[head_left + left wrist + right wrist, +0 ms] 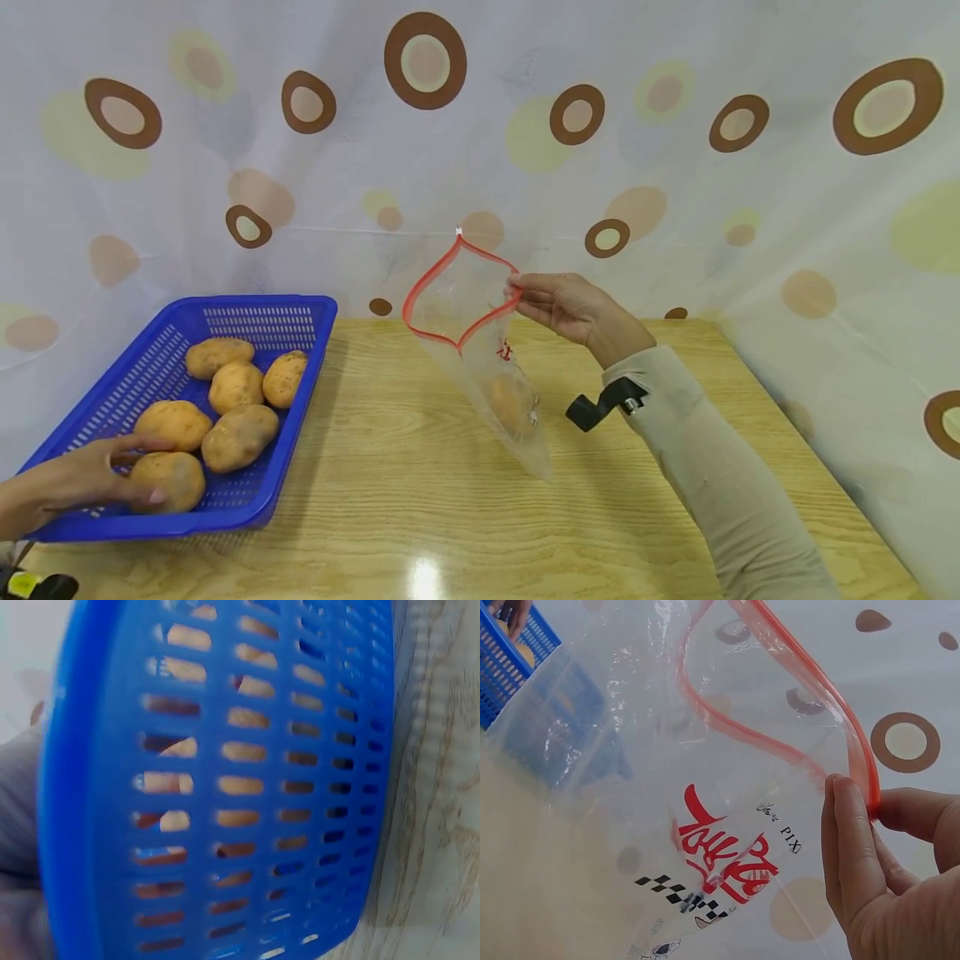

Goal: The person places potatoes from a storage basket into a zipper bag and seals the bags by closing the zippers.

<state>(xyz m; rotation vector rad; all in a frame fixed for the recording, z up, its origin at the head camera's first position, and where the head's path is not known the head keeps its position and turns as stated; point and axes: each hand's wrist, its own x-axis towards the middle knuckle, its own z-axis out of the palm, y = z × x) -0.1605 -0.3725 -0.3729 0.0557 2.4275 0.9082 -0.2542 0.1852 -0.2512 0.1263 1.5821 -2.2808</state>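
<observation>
In the head view, my left hand [86, 479] reaches into a blue plastic basket [300, 450] at the left. Its thumb and fingers lie around the nearest potato [176, 483], which rests among several others. My right hand [566, 304] pinches the red zip edge of a clear zip bag [480, 392] and holds it up above the table. The bag's mouth gapes toward the left, and one potato [510, 404] shows inside, low down. The right wrist view shows the thumb and fingers [851, 847] on the red strip. The basket wall [225, 795] hides most of the left hand in the left wrist view.
The basket stands on the left part of a wooden table [390, 500]. Behind the table hangs a pale curtain [480, 150] with brown and beige circles, and it runs along the right side too. A black wrist mount [607, 404] sticks out from the right sleeve.
</observation>
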